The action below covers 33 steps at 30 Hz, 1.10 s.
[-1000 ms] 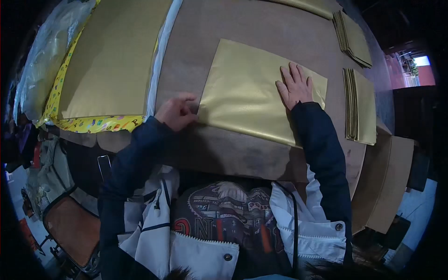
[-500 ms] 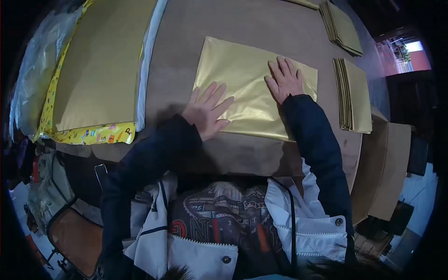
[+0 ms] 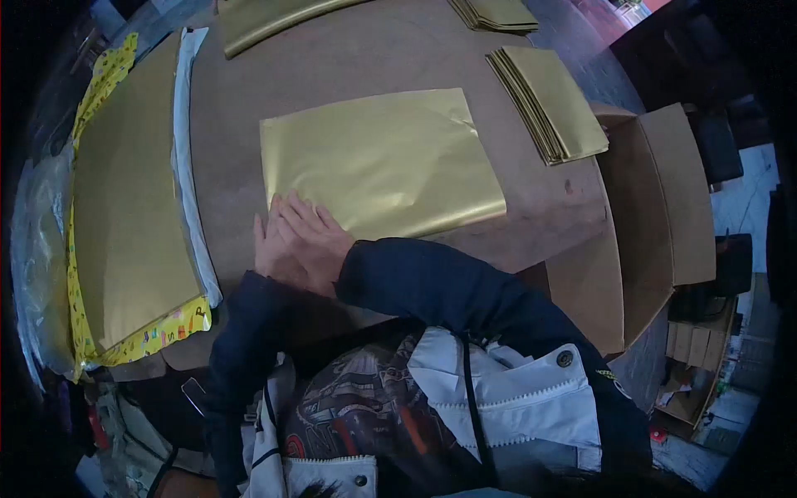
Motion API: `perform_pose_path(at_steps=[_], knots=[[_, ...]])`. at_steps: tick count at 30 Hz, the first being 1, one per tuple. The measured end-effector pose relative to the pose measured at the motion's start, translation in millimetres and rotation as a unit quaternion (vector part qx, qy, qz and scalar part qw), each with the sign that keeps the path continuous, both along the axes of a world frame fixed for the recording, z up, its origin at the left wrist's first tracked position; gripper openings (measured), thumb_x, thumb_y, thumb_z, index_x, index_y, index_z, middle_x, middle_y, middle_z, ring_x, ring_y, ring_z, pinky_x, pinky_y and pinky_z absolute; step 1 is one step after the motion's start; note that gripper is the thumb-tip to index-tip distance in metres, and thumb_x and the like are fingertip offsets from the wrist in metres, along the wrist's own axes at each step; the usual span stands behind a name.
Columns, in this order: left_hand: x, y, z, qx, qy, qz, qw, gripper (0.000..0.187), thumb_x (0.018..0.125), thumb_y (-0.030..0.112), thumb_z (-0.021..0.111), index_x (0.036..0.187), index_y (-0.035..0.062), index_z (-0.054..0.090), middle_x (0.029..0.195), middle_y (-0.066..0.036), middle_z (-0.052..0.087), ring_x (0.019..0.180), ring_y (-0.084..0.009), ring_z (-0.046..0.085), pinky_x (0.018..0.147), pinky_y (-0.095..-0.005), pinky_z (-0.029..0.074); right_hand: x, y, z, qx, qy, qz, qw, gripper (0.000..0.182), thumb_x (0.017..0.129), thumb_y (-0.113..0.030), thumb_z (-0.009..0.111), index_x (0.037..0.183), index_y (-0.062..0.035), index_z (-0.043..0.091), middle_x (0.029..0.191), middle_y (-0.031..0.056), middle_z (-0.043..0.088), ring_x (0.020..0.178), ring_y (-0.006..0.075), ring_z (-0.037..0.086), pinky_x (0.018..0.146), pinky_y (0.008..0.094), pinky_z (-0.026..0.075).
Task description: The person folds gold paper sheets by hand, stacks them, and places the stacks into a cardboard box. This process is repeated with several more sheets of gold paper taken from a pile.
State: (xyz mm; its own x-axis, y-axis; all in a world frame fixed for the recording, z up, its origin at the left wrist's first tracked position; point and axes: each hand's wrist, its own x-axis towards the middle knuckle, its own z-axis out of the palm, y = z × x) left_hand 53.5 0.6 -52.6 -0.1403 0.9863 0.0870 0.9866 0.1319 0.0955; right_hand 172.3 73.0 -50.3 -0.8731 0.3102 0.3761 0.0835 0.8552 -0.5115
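Observation:
A folded gold sheet [image 3: 382, 162] lies flat on the brown table [image 3: 357, 62] in front of me. Both of my hands rest together at its near left corner. My right hand [image 3: 314, 239] lies flat, fingers pointing to the far left, its fingertips on the sheet's edge. My left hand [image 3: 266, 249] lies right beside it, partly covered by the right hand, on the table at the corner. Neither hand grips anything. My dark sleeves reach in from below.
A tall pile of large gold sheets [image 3: 124, 207] on yellow patterned paper fills the left side. Two piles of folded gold sheets [image 3: 552, 104] [image 3: 498, 12] sit at the far right, another gold sheet [image 3: 274, 21] at the far edge. An open cardboard box [image 3: 656, 207] stands to the right.
My right hand has come from the sheet's right side across to its near left corner, next to my left hand. The view has swung, so the sheet now sits turned.

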Motion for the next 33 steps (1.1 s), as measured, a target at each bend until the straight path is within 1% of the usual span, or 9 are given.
perform_pose_path(at_steps=[2,5,10,18,22,26,28,30,33], knots=[[9,0,27,-0.089,0.005,0.002,0.996,0.069,0.081,0.034,0.062,0.14,0.0063,0.038,0.15,-0.016,0.028,0.139,-0.038,0.022,0.105,-0.0614,0.023,21,9,-4,0.011,-0.039,-0.009,0.999,0.077,0.082,-0.049,0.058,0.134,0.005,0.04,0.145,0.0252,0.031,0.138,0.0398,0.025,0.108,0.0545,0.024],[6,-3,17,-0.052,0.024,-0.01,0.998,0.069,0.081,0.03,0.063,0.141,0.0078,0.037,0.15,-0.015,0.027,0.139,-0.0371,0.023,0.105,-0.062,0.024,57,30,7,0.047,-0.153,-0.014,0.987,0.081,0.083,-0.054,0.056,0.136,0.005,0.038,0.146,0.0244,0.029,0.139,0.037,0.022,0.109,0.0549,0.022],[7,-2,19,-0.061,0.02,0.007,0.998,0.067,0.084,0.029,0.06,0.142,0.0076,0.034,0.152,-0.015,0.023,0.14,-0.0371,0.021,0.106,-0.063,0.022,107,44,20,0.048,-0.193,-0.048,0.979,0.08,0.084,-0.053,0.054,0.136,0.0048,0.037,0.147,0.0243,0.027,0.14,0.0368,0.02,0.11,0.0556,0.019],[7,-2,21,-0.085,0.024,0.003,0.996,0.066,0.088,0.033,0.052,0.145,0.0081,0.029,0.153,-0.015,0.019,0.142,-0.0364,0.015,0.107,-0.0633,0.019,196,69,23,0.082,-0.271,-0.182,0.941,0.081,0.087,-0.055,0.05,0.138,0.0062,0.035,0.149,0.0249,0.024,0.14,0.0374,0.019,0.11,0.056,0.018],[9,-2,21,-0.11,0.035,0.014,0.993,0.066,0.089,0.034,0.051,0.145,0.0085,0.028,0.154,-0.017,0.017,0.143,-0.0357,0.014,0.106,-0.0652,0.018,227,74,26,0.066,-0.307,-0.219,0.924,0.086,0.086,-0.057,0.052,0.14,0.0053,0.029,0.15,0.025,0.018,0.142,0.0373,0.013,0.108,0.0625,0.015],[35,9,25,-0.123,0.057,0.05,0.989,0.066,0.088,0.037,0.053,0.144,0.0086,0.031,0.152,-0.017,0.02,0.142,-0.0349,0.015,0.105,-0.065,0.021,234,74,25,0.066,-0.307,-0.218,0.924,0.086,0.085,-0.057,0.052,0.141,0.0051,0.028,0.151,0.0248,0.017,0.142,0.0375,0.012,0.108,0.0633,0.015],[71,25,24,-0.125,0.06,-0.025,0.99,0.069,0.086,0.044,0.054,0.141,0.0085,0.035,0.15,-0.017,0.025,0.142,-0.0326,0.018,0.104,-0.0639,0.022,234,73,24,0.065,-0.298,-0.221,0.927,0.087,0.085,-0.057,0.052,0.141,0.0049,0.027,0.151,0.0247,0.016,0.142,0.0377,0.011,0.107,0.0638,0.014],[110,37,32,-0.103,-0.042,-0.145,0.983,0.072,0.088,0.05,0.05,0.142,0.0062,0.033,0.152,-0.016,0.021,0.142,-0.0335,0.017,0.105,-0.0664,0.019,233,74,22,0.066,-0.301,-0.223,0.925,0.086,0.086,-0.056,0.052,0.141,0.0048,0.028,0.151,0.0248,0.016,0.142,0.0381,0.011,0.107,0.0644,0.014],[157,58,22,-0.086,-0.07,-0.193,0.975,0.077,0.084,0.058,0.051,0.14,0.0063,0.037,0.152,-0.012,0.024,0.141,-0.031,0.02,0.105,-0.0654,0.02,235,74,21,0.075,-0.299,-0.215,0.927,0.085,0.085,-0.055,0.052,0.141,0.005,0.029,0.151,0.0258,0.016,0.142,0.0384,0.011,0.107,0.0645,0.015]])
